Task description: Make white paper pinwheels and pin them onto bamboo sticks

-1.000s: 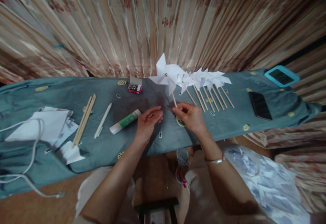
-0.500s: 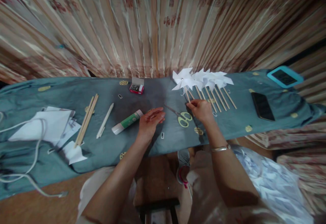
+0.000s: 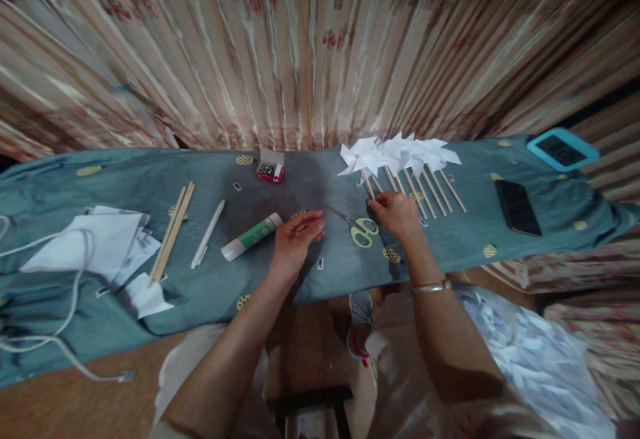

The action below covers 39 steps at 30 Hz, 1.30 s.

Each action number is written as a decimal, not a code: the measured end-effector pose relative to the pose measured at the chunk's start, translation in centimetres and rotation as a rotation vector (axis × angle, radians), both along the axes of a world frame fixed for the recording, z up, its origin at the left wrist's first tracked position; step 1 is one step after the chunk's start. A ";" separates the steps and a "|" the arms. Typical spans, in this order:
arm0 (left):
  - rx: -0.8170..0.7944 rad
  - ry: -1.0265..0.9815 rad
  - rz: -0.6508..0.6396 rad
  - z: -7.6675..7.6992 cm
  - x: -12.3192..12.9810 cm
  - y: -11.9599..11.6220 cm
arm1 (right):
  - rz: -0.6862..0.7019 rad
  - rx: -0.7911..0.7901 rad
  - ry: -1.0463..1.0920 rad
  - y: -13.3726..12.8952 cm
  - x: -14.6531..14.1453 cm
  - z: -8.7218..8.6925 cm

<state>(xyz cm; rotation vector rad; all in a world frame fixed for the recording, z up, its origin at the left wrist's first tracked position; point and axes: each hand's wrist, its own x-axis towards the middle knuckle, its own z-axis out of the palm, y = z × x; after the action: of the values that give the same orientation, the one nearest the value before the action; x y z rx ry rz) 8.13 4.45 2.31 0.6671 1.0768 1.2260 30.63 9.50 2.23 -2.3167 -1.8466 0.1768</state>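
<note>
My right hand pinches the lower end of the wooden stick of the leftmost white paper pinwheel. That pinwheel lies at the left end of a row of several overlapping pinwheels, their sticks pointing toward me. Over the cloth, my left hand is held with its fingers stretched out and nothing in them. Just left of it lies a green and white glue stick. Between my hands rest scissors with pale green handles, blades pointing up and left.
A small red box of metal pins stands open at the back. On the left are a white pen, wooden sticks, paper sheets and a white cable. A phone and a blue-framed digital device lie right.
The leftmost pinwheel's paper head has turned slightly and sits a little differently, its stick still in my right hand. My left hand has hardly moved; the whole view has shifted slightly.
</note>
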 end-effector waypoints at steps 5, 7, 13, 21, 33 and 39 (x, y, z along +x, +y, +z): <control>0.011 0.022 0.001 -0.1 -0.2 -0.2 | 0.009 0.052 -0.057 -0.1 -0.1 0.0; 0.017 0.020 -0.001 -0.1 -0.3 -0.3 | 0.011 0.061 -0.076 -0.2 -0.1 0.0; 0.032 0.018 0.000 0.0 -0.7 -0.7 | -0.004 0.079 -0.072 -0.7 -0.2 0.7; 0.035 0.002 0.018 0.4 -1.6 -2.4 | 0.104 0.217 -0.014 -1.9 -3.4 1.2; 0.078 0.108 -0.084 1.6 -3.0 -5.0 | 0.480 0.042 0.119 -5.3 -11.3 0.3; 0.101 0.097 -0.108 2.3 -3.7 -6.3 | 0.452 -0.041 0.097 -4.9 -11.9 0.3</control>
<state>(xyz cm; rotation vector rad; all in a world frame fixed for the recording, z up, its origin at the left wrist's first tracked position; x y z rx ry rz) 4.40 -1.87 4.57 0.8591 1.0495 1.1701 18.69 4.60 2.50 -1.8401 -2.3023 0.3793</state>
